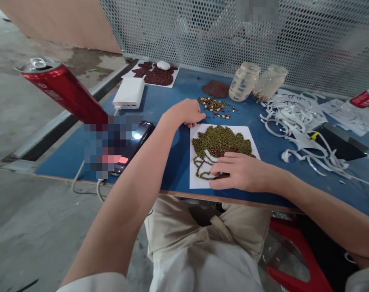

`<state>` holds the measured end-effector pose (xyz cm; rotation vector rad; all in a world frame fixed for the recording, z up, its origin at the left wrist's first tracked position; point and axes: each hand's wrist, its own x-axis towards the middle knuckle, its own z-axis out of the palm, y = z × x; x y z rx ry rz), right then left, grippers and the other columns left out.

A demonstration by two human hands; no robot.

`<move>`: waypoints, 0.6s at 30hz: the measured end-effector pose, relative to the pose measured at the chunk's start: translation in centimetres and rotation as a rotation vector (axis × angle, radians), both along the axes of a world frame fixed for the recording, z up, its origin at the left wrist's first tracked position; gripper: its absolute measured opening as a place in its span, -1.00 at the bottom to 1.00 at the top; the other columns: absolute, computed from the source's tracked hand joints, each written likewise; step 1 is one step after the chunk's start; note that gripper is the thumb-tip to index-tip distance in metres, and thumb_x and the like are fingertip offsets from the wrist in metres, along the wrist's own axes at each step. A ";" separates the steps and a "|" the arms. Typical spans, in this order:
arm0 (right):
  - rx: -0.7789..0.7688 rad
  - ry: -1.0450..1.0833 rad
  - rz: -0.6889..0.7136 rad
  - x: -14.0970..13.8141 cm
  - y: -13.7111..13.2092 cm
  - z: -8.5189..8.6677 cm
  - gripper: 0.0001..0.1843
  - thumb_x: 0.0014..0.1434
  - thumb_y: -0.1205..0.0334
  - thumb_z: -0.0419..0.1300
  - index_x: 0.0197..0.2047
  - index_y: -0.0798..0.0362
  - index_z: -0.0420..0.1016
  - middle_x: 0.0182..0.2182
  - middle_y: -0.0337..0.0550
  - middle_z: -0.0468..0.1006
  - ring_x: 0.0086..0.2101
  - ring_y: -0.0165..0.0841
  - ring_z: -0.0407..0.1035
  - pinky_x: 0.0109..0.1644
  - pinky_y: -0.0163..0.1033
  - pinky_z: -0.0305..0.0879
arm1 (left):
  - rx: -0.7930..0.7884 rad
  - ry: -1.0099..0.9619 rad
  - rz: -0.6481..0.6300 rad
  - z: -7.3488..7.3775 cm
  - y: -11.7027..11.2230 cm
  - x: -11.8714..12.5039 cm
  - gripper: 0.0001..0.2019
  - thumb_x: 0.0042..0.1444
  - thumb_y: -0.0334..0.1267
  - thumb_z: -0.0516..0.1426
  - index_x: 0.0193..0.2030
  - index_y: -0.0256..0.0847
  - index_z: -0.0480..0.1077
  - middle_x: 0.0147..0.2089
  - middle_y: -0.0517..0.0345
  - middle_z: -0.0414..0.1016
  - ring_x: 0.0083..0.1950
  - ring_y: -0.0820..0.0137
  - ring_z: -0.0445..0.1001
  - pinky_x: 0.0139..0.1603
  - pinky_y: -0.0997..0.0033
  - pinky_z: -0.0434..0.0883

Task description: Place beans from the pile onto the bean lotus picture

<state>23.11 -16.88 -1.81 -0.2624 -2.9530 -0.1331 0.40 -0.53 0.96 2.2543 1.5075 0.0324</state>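
My left hand (193, 112) is closed, its fingers curled down at the left edge of a loose pile of mixed beans (215, 104). What its fingertips hold, if anything, is hidden. Below it lies a white sheet of paper (199, 183) bearing a picture made of green mung beans (214, 136), with a patch of dark red beans (219, 151) in the middle. Bean outlines of petal or leaf shapes fill its lower left. My right hand (237, 172) rests over the sheet's lower right, fingers bent and apart, covering part of the picture.
A tall red can (64, 91), a white power bank (129, 93) and a phone (135, 142) with cables are at left. Behind are a red-bean sheet (156, 77), a brown flat piece (215, 88) and two jars (244, 81). Paper strips (289, 117) lie right, before a perforated metal panel (202, 36).
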 end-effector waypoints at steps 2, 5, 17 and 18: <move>-0.015 0.017 -0.008 0.0 0.0 0.1 -0.69 0.62 0.32 0.02 0.06 -0.08 0.61 -0.04 -0.10 0.63 -0.18 -0.27 0.36 -0.01 -0.14 0.17 | -0.012 -0.001 0.006 0.0 0.1 0.0 -0.72 0.18 -0.20 0.14 -0.33 -0.28 0.68 -0.45 -0.04 0.63 -0.38 0.31 0.54 -0.19 0.29 0.45; -0.094 0.057 -0.025 -0.2 0.2 0.0 -0.69 0.63 0.34 0.03 0.00 -0.02 0.61 -0.06 -0.13 0.65 -0.18 -0.30 0.39 -0.01 -0.15 0.20 | -0.016 -0.001 0.009 -0.2 0.3 -0.1 -0.71 0.18 -0.17 0.15 -0.32 -0.26 0.69 -0.46 -0.04 0.63 -0.35 0.29 0.55 -0.18 0.29 0.45; -0.184 0.119 -0.043 -0.4 1.4 -1.0 -0.67 0.65 0.07 0.09 -0.06 0.04 0.58 -0.14 -0.11 0.66 -0.13 -0.29 0.49 0.02 -0.17 0.27 | 0.003 -0.020 -0.016 -0.6 0.5 -0.3 -0.71 0.16 -0.18 0.14 -0.43 -0.24 0.63 -0.45 -0.04 0.65 -0.40 0.31 0.56 -0.21 0.28 0.48; -0.210 0.127 -0.036 -0.4 1.4 -0.9 -0.67 0.66 0.08 0.08 -0.07 0.04 0.58 -0.15 -0.11 0.66 -0.12 -0.30 0.49 0.04 -0.18 0.28 | 0.004 -0.020 -0.015 -0.6 0.5 -0.3 -0.72 0.16 -0.18 0.14 -0.45 -0.24 0.61 -0.45 -0.04 0.65 -0.41 0.30 0.57 -0.21 0.28 0.48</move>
